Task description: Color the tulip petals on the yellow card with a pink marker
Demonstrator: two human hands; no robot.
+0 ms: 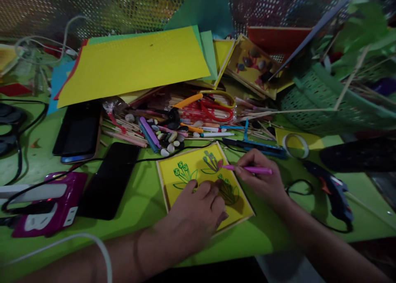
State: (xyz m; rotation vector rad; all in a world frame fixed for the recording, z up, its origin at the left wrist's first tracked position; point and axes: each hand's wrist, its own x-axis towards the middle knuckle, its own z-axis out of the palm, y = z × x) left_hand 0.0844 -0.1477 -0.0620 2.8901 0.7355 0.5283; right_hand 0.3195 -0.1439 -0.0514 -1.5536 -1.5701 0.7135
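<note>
A square yellow card with a pale wooden frame (171, 150) lies on the green table. Green outlines of tulips are drawn on it, and the upper right tulip has pink colouring. My left hand (198, 208) rests over the card's lower part, its fingers bent loosely on the surface and covering some of it. Between the fingertips of my right hand (262, 180) is a pink felt-tip pen (258, 170), its tip touching or very near the pink-coloured flower.
Behind the card lie several pebbles (173, 137), pens, sticks and red-and-yellow scissors (218, 105). Phones (108, 184) and a purple power strip (77, 184) are at left. A glue gun (332, 192), tape roll (295, 146) and green basket (315, 97) stand right. A black cable runs behind the card.
</note>
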